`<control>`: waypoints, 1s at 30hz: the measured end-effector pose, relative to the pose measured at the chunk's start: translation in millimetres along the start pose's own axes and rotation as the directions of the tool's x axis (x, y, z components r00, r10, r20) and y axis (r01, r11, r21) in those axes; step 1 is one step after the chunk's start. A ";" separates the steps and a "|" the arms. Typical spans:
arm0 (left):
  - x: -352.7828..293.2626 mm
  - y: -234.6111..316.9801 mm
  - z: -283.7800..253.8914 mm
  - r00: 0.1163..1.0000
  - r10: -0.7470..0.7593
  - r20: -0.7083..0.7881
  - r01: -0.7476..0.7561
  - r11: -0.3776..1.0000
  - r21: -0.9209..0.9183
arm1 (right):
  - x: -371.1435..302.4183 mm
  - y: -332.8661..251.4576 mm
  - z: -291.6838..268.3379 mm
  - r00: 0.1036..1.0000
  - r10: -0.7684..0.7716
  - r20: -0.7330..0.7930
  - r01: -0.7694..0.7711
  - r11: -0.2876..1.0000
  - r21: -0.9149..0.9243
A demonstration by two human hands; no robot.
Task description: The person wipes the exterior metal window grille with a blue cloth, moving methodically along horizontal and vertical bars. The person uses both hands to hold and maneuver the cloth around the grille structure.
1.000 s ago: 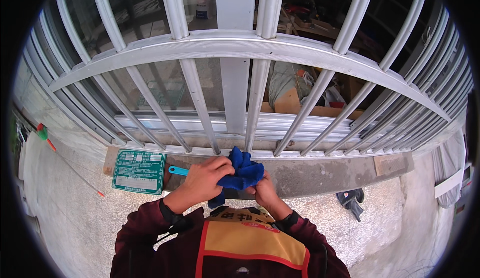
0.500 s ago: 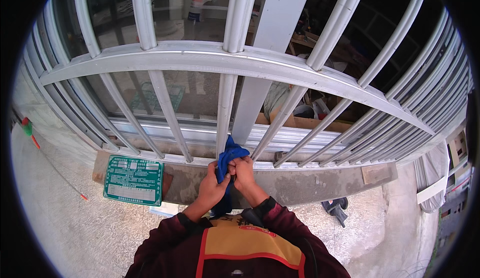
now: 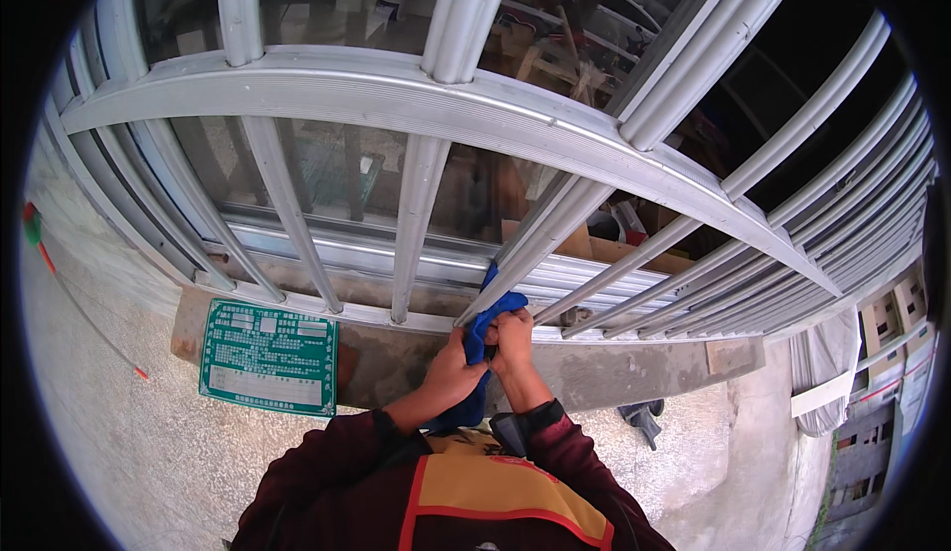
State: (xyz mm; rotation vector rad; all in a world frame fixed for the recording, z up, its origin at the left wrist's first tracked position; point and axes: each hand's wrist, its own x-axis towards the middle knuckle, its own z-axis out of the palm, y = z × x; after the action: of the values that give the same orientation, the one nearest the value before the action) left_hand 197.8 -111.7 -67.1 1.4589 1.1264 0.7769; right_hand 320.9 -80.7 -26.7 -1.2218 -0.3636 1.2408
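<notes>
A blue cloth (image 3: 508, 303) is bunched at the foot of a silver metal bar (image 3: 555, 234), with one end reaching up beside the bar and the rest hanging below. My left hand (image 3: 456, 373) grips the cloth from the left, its fingers partly hidden by the folds. Close against it, my right hand (image 3: 513, 341) is closed on the cloth from the right, fingers bent. Both hands are just over the bottom rail (image 3: 371, 319) of the window grille.
A curved crossbar (image 3: 367, 90) spans the grille above my hands. On the left, a green sign (image 3: 267, 358) with white lettering leans at the concrete ledge (image 3: 604, 368). A dark object (image 3: 642, 420) lies on the floor to the right. Behind the bars are glass and cluttered goods.
The view has shifted, so the bars slant more and the crossbar sits differently. My hands and the cloth appear slightly farther right in the picture, still gripping at the rail.
</notes>
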 end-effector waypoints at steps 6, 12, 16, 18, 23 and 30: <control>-4.9 2.2 -0.5 0.995 -0.007 0.095 0.008 1.000 -0.009 | -9.4 -3.4 0.0 0.996 -0.093 -0.006 0.092 0.988 -0.128; 5.2 2.2 -2.2 0.993 0.033 0.117 -0.035 0.999 0.012 | -1.5 -0.7 6.9 0.986 -0.160 -0.049 0.151 0.977 -0.151; 3.7 -3.9 -5.5 0.991 0.031 0.130 -0.030 1.000 -0.008 | -0.8 0.1 6.9 0.990 -0.121 -0.072 0.096 0.956 -0.277; 1.3 -5.5 -7.4 0.987 0.047 0.151 -0.042 0.998 -0.042 | -3.4 -2.3 4.8 0.993 -0.102 -0.059 0.080 0.950 -0.301; 4.2 -4.9 -6.9 0.976 0.020 0.215 -0.005 0.997 -0.071 | -3.7 -0.8 4.1 0.979 -0.176 -0.100 0.126 0.917 -0.379; 5.0 -13.2 -10.9 0.988 0.048 0.149 -0.029 0.992 -0.125 | 20.4 24.5 -9.5 0.936 -0.352 -0.023 0.294 0.815 -0.500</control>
State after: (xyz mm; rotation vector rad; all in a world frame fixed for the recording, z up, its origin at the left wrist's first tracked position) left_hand 186.6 -103.6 -78.3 1.4148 0.9218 0.7355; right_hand 323.1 -71.9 -58.8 -1.5767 -0.8049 0.7933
